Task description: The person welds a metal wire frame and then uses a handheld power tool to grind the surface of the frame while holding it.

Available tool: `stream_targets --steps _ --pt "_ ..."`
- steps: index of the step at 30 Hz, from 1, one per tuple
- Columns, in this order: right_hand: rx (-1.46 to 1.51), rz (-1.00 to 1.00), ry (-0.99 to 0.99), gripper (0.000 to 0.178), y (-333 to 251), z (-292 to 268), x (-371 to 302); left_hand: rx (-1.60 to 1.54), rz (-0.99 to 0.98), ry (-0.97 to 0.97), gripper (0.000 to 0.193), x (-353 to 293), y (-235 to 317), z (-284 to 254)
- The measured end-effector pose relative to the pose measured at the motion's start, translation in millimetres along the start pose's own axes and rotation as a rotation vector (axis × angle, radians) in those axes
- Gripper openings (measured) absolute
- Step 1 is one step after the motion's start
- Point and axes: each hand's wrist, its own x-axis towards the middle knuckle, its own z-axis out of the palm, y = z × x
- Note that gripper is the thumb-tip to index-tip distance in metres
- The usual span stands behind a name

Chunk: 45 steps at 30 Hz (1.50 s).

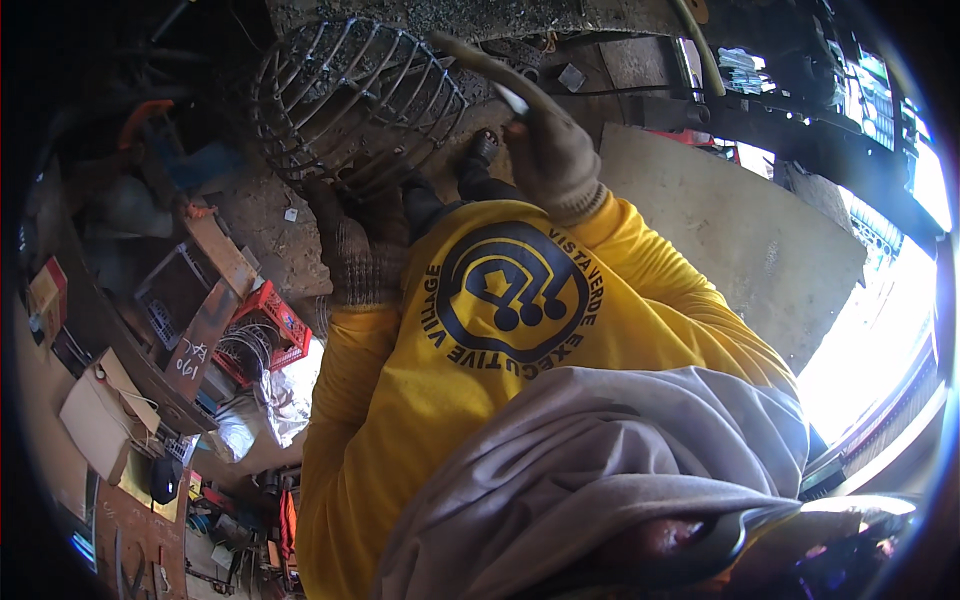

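A rounded cage of welded metal bars [345,85] lies before me at the upper left, its ribs curving from a spine along the top. My left hand [365,245], in a dark knitted glove, is at the cage's near edge. Its fingers close about the lower bars, though deep shadow hides their tips. Above and to the right of it, my right hand [558,165], in a brown knitted glove, is raised and closed round a long brown tool [480,62]. That tool reaches out over the cage's right side. A pale pointed part shows beside it; its exact kind is unclear.
A large flat sheet [735,235] lies on the right. At the left stand a red plastic crate [295,325] with coiled wire, a rusty steel beam [200,340] and a cardboard piece [95,415]. A dark debris-strewn surface [500,15] runs across the top.
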Motion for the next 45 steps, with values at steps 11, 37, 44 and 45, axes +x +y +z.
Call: stream_targets --steps 11,37,44,45 --pt "-0.127 -0.008 -0.072 0.037 6 9 4 0.276 0.093 0.050 0.047 -7 -4 23" --pt "-0.063 -0.119 -0.046 0.044 -3 -4 2 0.130 0.031 0.106 0.049 3 3 -1" --pt "-0.123 -0.182 -0.005 0.046 -13 -9 6 0.203 0.040 0.140 0.051 0 0 6" --pt "-0.124 -0.183 -0.004 0.046 -12 -9 6 0.201 0.039 0.138 0.051 0 0 8"
